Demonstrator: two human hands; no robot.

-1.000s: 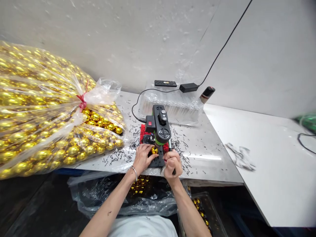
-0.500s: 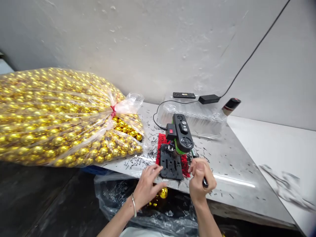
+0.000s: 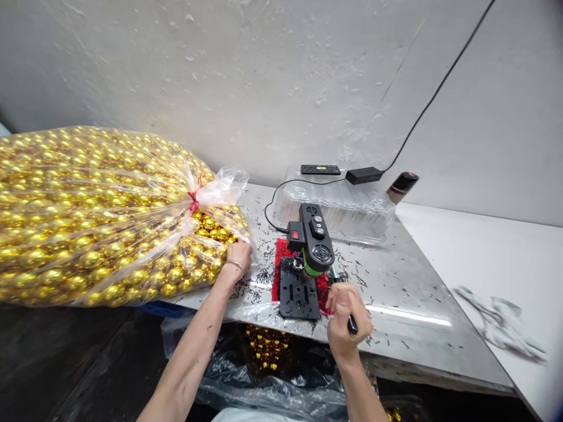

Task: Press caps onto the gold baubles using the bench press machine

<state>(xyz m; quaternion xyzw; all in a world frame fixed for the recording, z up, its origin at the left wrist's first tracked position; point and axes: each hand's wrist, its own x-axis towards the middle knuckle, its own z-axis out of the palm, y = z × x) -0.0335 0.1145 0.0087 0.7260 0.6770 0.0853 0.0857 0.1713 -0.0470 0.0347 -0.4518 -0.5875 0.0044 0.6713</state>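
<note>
My right hand (image 3: pixel 348 321) is wrapped round the black grip of a lever handle (image 3: pixel 352 326). That lever belongs to a small black and green bench press (image 3: pixel 317 237) with a slotted black base plate (image 3: pixel 299 296). At the opening of a large clear plastic bag (image 3: pixel 132 225), my left hand (image 3: pixel 240 254) reaches in among shiny gold balls (image 3: pixel 210 225). Its fingers are hidden there. A red tie (image 3: pixel 193 201) gathers the bag's neck. Under the press lies a red mat (image 3: pixel 280 264) strewn with small black bits.
Behind the press stands a clear plastic tray (image 3: pixel 347 220) with a black power adapter (image 3: pixel 364 175) and a remote control (image 3: pixel 320 169) on top. A dark can (image 3: pixel 403 186) leans beside it. More gold balls (image 3: pixel 267 346) lie in an open bag below the table edge. A cloth (image 3: pixel 501 322) rests at right.
My left hand has moved from the base plate up and left into the opening of the bag of gold balls. A gold ball near that hand is no longer seen. My right hand still holds the lever.
</note>
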